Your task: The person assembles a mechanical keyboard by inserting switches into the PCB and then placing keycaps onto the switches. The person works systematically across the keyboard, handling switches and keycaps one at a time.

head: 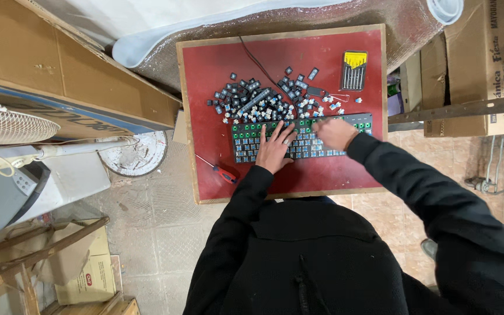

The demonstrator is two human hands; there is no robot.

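Note:
A keyboard with its keycaps off lies on a small red table, showing a green plate and blue switches. My left hand rests flat on its middle with fingers spread. My right hand presses on the keyboard's right part with fingers curled; whether it holds anything is hidden. A pile of black keycaps and loose pale blue switches lies just behind the keyboard. A dark cable runs from the keyboard to the table's far edge.
A yellow and black screwdriver bit set lies at the table's far right. A red-handled screwdriver lies at the front left. Cardboard boxes stand to the right, a white fan and a paint-stained bucket lid to the left.

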